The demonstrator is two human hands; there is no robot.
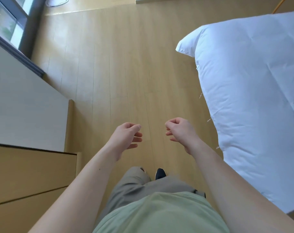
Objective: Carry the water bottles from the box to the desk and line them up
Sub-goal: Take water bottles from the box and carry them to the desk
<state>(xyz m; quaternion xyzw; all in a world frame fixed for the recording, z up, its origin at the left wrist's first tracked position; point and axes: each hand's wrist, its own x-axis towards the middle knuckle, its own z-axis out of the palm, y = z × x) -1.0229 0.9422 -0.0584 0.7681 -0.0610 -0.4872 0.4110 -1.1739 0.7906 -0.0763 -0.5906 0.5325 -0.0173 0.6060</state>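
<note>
Over the wood floor (pixel 109 73), both my hands hang out in front of me at abt waist height, w/ nothing in either. My left hand (pixel 126 138) has fingers loosely curled, thumb tip near the index, palm turned inward. My right hand (pixel 179 132) is much the same: fingers slack and bent, holding nothing. Floor shows between the two hands; they don't touch.

No water bottles, box or desk top that I can make out in this view, so I can't say where the bottles are.

Room to move: a lane of bare floor runs straight ahead from my feet toward the far wall. On my right the bed (pixel 252 98) w/ its white cover closes that side; its edge slants from the near right up to a rounded corner further on, and the cover hangs down over the edge. My right forearm is just beside that edge. On my left a white-topped cabinet (pixel 25 106) w/ wooden drawer fronts stands close to my left arm; its corner juts toward the lane. Beyond it, a window (pixel 7 21) w/ a dark frame at upper left.

Below: green shirt, grey trousers, one dark shoe (pixel 160 173) on the floor betw. my arms.
</note>
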